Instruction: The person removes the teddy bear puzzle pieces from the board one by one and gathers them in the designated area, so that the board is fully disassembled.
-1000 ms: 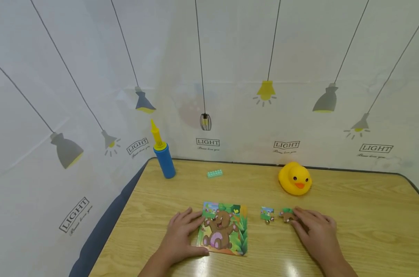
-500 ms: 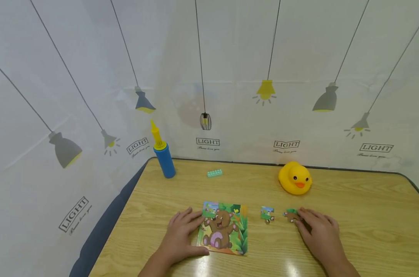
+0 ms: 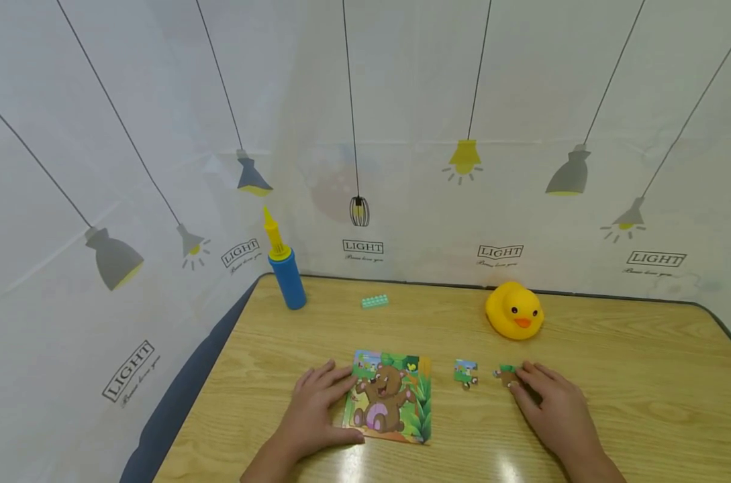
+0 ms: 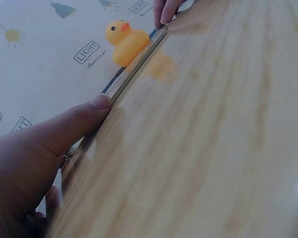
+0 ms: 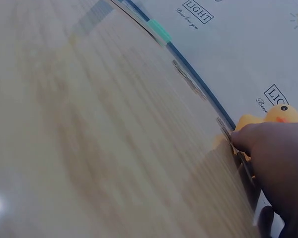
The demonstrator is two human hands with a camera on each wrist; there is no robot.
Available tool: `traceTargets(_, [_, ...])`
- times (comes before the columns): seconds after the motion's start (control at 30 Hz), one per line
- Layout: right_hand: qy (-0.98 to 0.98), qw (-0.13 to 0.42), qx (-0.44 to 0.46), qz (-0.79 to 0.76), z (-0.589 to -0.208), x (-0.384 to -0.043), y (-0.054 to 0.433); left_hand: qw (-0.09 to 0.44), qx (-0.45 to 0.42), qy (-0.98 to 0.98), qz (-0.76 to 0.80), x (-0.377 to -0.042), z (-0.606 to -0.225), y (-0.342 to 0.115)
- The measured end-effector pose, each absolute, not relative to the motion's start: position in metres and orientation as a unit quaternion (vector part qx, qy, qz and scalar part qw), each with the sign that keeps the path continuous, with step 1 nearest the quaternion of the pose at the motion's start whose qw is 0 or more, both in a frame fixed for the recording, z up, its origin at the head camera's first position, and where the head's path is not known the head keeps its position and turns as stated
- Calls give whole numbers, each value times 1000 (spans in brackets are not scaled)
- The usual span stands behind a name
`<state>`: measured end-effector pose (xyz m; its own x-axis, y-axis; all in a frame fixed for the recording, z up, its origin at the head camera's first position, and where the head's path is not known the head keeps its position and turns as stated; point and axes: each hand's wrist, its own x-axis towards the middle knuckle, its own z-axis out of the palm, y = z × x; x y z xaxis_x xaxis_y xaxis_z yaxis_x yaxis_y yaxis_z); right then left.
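A square picture board (image 3: 384, 401) with a brown bear lies flat on the table. My left hand (image 3: 314, 410) rests at its lower left, fingers along the left edge and thumb at the bottom edge. In the left wrist view the left thumb (image 4: 77, 124) touches the board's thin edge. My right hand (image 3: 557, 412) pinches a green and brown puzzle piece (image 3: 507, 376) between thumb and fingers, partly covering it. Another puzzle piece (image 3: 466, 373), blue and green, lies between the board and that hand. The right thumb (image 5: 246, 139) hides the held piece's near side in the right wrist view.
Behind the right hand sits a yellow rubber duck (image 3: 515, 311). A mint toy brick (image 3: 374, 302) lies near the back of the wooden table (image 3: 655, 376). A blue and yellow hand pump (image 3: 287, 276) stands at the back left. A lamp-printed cloth (image 3: 413, 221) hangs behind.
My right hand has slid the pinched piece slightly right, away from the other piece, and its thumb and fingers now cover more of it. The left hand and board stay put.
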<state>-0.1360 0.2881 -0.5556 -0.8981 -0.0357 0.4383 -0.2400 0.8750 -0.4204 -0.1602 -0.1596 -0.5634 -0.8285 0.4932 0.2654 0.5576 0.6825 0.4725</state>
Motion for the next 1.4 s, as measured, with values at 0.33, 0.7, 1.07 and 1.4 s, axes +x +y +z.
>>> traceTargets(0.33, [-931, 262, 73, 243, -553, -141, 279, 32, -278, -918, -283, -161, -562, -159])
traceTargets(0.7, [-944, 232, 65, 227, -555, -148, 233, 39, -277, -919, -276, -162, -563, -162])
traceTargets(1.07, [-950, 194, 98, 223, -558, -153, 161, 38, -280, -917, -281, -161, -563, -159])
traceTargets(1.4, [-964, 160, 58, 206, -557, -154, 112, 38, -280, -917, -281, -163, -563, -159])
